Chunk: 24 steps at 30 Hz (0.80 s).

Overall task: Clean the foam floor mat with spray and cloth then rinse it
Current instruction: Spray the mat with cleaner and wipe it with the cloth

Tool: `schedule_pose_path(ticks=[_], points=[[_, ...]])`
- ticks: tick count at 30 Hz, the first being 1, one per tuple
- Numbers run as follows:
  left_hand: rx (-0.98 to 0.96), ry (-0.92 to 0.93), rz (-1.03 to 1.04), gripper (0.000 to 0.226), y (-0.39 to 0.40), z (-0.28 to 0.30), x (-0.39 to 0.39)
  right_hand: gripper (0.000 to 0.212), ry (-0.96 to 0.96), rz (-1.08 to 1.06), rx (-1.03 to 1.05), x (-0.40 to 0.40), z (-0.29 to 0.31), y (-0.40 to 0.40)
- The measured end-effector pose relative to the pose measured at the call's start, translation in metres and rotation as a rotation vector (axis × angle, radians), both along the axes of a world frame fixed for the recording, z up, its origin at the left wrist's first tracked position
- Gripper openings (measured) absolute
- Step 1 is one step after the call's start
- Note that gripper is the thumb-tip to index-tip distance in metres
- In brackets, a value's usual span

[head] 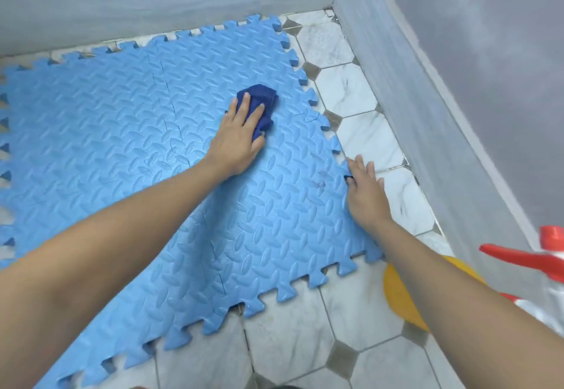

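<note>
**Wipe pass on mat, right side near the wall**

Forearms fill the near frame, both reaching forward over the mat (128, 132).

- Mat: blue foam, four interlocking tiles, toothed puzzle edges, embossed leaf/diamond tread. It lies flat on the floor (363, 312) and is set at an angle to the view, so one corner points toward the camera. Looks wet or glossy in patches, judging by the sheen.
- Cloth (262, 98): dark blue, bunched, soft. It sits on the far-right tile, ahead of both hands and closer to the left one.
- Left hand (236, 141): palm down, fingers spread, pressing on the near part of the cloth. Flat pressure, not a pinch.
- Right hand (364, 188): open, fingers splayed, resting on the mat's right edge where the teeth meet the floor. A small dark thing shows at the thumb side; can't tell what it is. Holds nothing else.
- Key relation: a faint dark smudge (319, 182) lies between the two hands, nearer to the camera than the cloth and just left of the right hand. My read is the next stroke pulls the cloth back and to the right toward it, with the right hand pinning the edge so the foam doesn't slide or lift.
- Spray bottle (546, 266): clear body, red trigger, at the right frame edge, partly cut off. Well apart from both hands.
- Yellow round thing (399, 294) is on the floor under the right forearm, mostly hidden.
- Floor: white marbled octagon tile with grey inserts. Grey wall (412, 98) runs close along the mat's right side.

Rinse not started, by the look of it.
</note>
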<state>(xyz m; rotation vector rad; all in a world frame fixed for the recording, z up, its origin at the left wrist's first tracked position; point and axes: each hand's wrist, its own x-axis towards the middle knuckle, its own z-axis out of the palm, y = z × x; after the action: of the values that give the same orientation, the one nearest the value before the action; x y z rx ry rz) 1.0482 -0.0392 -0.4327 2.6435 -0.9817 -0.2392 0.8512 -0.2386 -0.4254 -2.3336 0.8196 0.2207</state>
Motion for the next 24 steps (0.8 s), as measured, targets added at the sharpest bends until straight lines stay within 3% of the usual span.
schedule_pose_path(ticks=[3, 9, 12, 14, 16, 20, 24], points=[[-0.06, 0.078, -0.088, 0.053, -0.024, 0.007, -0.017, 0.053, 0.011, -0.011, 0.086, 0.0, 0.006, -0.006], [-0.053, -0.052, -0.641, 0.06, -0.019, 0.005, -0.138, 0.048, -0.042, -0.206, 0.398, 0.013, 0.019, -0.012], [0.026, -0.08, -0.806, 0.064, 0.004, 0.003, -0.158, 0.044, -0.083, -0.162, 0.346, 0.008, 0.012, -0.012], [0.09, -0.149, -0.799, 0.068, 0.006, 0.002, -0.139, 0.045, -0.043, -0.061, 0.211, 0.002, 0.006, -0.009], [0.117, -0.193, -0.615, 0.068, -0.002, 0.005, -0.105, 0.047, -0.007, 0.014, 0.071, -0.002, 0.002, -0.005], [0.07, 0.012, -0.229, 0.064, -0.014, 0.018, -0.049, 0.048, -0.007, 0.025, 0.071, -0.003, 0.005, -0.004], [-0.04, -0.045, -0.468, 0.051, -0.005, 0.016, -0.095, 0.048, 0.016, 0.048, 0.098, -0.002, 0.014, -0.01]])
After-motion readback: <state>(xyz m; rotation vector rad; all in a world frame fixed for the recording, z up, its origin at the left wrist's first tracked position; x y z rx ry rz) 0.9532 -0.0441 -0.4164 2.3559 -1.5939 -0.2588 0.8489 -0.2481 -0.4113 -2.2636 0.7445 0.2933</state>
